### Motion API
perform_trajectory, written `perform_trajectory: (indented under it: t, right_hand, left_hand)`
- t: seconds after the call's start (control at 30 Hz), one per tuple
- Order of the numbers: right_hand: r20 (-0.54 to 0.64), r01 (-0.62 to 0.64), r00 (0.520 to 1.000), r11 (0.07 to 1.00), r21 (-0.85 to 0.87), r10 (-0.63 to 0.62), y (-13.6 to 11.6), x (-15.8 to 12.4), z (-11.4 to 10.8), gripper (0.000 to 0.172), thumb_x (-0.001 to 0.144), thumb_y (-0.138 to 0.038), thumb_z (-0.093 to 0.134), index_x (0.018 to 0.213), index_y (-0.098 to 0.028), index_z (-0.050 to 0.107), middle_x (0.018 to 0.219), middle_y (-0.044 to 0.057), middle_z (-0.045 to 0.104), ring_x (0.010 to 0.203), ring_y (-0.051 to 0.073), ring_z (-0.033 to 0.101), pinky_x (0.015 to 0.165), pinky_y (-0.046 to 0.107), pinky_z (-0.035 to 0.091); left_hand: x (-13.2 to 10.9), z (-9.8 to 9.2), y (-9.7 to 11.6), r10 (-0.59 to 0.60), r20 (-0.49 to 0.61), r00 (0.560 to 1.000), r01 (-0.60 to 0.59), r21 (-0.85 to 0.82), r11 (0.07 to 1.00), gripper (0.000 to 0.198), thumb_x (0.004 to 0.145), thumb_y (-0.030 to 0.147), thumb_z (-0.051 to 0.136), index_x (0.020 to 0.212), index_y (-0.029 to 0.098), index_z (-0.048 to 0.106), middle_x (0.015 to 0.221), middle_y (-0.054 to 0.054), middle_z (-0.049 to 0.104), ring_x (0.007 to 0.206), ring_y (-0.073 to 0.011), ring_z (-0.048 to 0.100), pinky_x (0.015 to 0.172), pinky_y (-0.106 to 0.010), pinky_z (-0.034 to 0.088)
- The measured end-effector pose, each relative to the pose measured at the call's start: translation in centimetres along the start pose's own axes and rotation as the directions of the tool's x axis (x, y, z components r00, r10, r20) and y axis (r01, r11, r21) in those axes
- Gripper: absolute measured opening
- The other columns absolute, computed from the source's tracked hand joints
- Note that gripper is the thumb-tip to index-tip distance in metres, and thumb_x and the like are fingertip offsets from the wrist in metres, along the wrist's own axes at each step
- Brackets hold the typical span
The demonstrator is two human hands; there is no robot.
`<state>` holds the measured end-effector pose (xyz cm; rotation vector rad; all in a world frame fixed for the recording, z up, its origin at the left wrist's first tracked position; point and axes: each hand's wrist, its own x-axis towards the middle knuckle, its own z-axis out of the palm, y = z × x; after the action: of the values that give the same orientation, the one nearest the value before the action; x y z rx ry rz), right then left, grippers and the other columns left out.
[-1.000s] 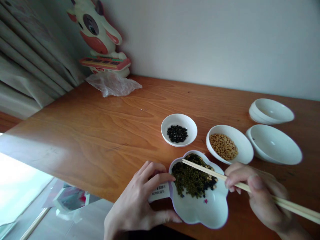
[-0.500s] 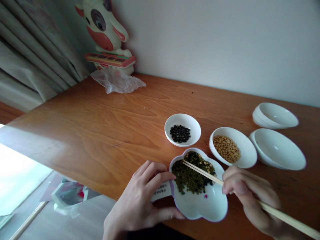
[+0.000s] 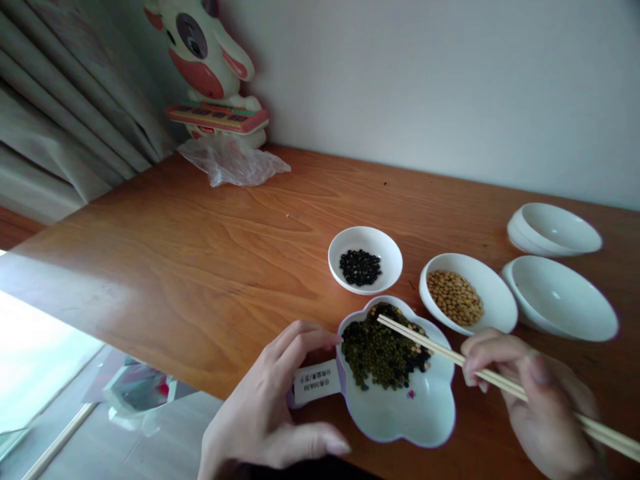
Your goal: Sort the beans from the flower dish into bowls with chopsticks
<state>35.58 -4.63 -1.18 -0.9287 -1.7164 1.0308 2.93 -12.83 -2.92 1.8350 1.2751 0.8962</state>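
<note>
my left grip [image 3: 265, 407] clasps the white flower-shaped ceramic dish [image 3: 400, 420] of mixed dark beans [image 3: 380, 353]; my right grip [image 3: 535, 400], lower right of frame, clenches pale wooden chopsticks [image 3: 450, 353]. sorting judged in hand; next calls for pinching one bean.

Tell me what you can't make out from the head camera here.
Head view:

Label by the left hand: print too small to read.

Chopsticks: far ends cut off by the right edge; the right hand hides part of them.

Speck in the dish: too small to identify.

Toy: top cut off by the upper edge.
</note>
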Motion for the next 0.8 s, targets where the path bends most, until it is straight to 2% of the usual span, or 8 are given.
perform_trajectory:
  t: [0.07,0.13,0.2,0.27,0.43,0.57,0.8]
  right_hand:
    - [-0.035,-0.025,0.999,1.000,0.009,0.025,-0.1,0.1,0.2,0.057,0.110,-0.059,0.041,0.082,-0.026,0.078,0.064,0.004,0.066,0.066,0.019,0.060,0.054,0.026,0.051]
    - [-0.040,-0.047,0.998,0.999,0.010,0.047,-0.3,0.1,0.4,0.064,0.108,-0.065,0.037,0.078,-0.026,0.078,0.063,0.004,0.066,0.063,0.019,0.060,0.051,0.027,0.050]
    - [-0.036,-0.051,0.998,0.999,0.001,0.051,-0.4,0.2,0.4,0.070,0.107,-0.071,0.034,0.076,-0.027,0.078,0.063,0.005,0.067,0.062,0.020,0.061,0.051,0.029,0.052]
    - [-0.037,-0.042,0.998,0.999,-0.013,0.042,-0.4,0.2,0.3,0.072,0.105,-0.074,0.033,0.075,-0.027,0.079,0.064,0.005,0.068,0.062,0.021,0.063,0.052,0.030,0.053]
    - [0.009,-0.065,0.998,0.998,0.011,0.065,-0.5,0.0,0.4,0.074,0.103,-0.078,0.032,0.075,-0.028,0.080,0.065,0.004,0.069,0.061,0.022,0.065,0.052,0.031,0.054]
    - [-0.011,-0.074,0.997,0.997,-0.003,0.074,-0.6,-0.2,1.1,0.072,0.104,-0.076,0.033,0.077,-0.030,0.081,0.069,0.005,0.072,0.065,0.022,0.068,0.051,0.031,0.053]
    - [-0.008,-0.068,0.998,0.998,0.003,0.068,-0.1,0.0,2.0,0.078,0.103,-0.080,0.027,0.074,-0.029,0.079,0.065,0.005,0.070,0.063,0.022,0.066,0.051,0.031,0.051]
  left_hand:
    - [0.0,0.1,0.0,-0.070,-0.066,0.995,0.066,-0.054,0.996,0.046,0.104,0.068,0.057,0.124,0.026,0.058,0.108,-0.005,0.065,0.091,-0.0210,0.063,0.081,-0.034,0.052]
    - [0.1,0.3,0.1,-0.144,-0.114,0.983,0.138,-0.054,0.989,0.031,0.114,0.051,0.042,0.108,0.024,0.057,0.097,-0.003,0.063,0.083,-0.0183,0.059,0.077,-0.032,0.048]
    - [0.3,0.5,0.3,-0.193,-0.124,0.973,0.190,-0.038,0.981,0.027,0.115,0.040,0.040,0.100,0.023,0.054,0.090,-0.002,0.061,0.078,-0.0168,0.056,0.074,-0.031,0.045]
    - [0.4,0.6,0.4,-0.212,-0.117,0.970,0.211,-0.019,0.977,0.023,0.114,0.035,0.046,0.096,0.022,0.053,0.084,0.000,0.058,0.073,-0.0154,0.053,0.071,-0.030,0.043]
    - [0.6,0.9,0.3,-0.195,-0.132,0.972,0.197,0.003,0.980,0.021,0.110,0.030,0.051,0.091,0.023,0.047,0.082,0.001,0.056,0.070,-0.0151,0.050,0.069,-0.029,0.042]
    - [0.6,0.9,0.2,-0.191,-0.136,0.972,0.193,0.006,0.981,0.020,0.108,0.028,0.053,0.091,0.024,0.043,0.084,0.001,0.057,0.071,-0.0151,0.049,0.069,-0.029,0.042]
    - [0.6,0.8,0.4,-0.185,-0.123,0.975,0.187,-0.001,0.982,0.021,0.109,0.027,0.052,0.090,0.024,0.042,0.082,0.002,0.053,0.070,-0.0143,0.046,0.067,-0.029,0.040]
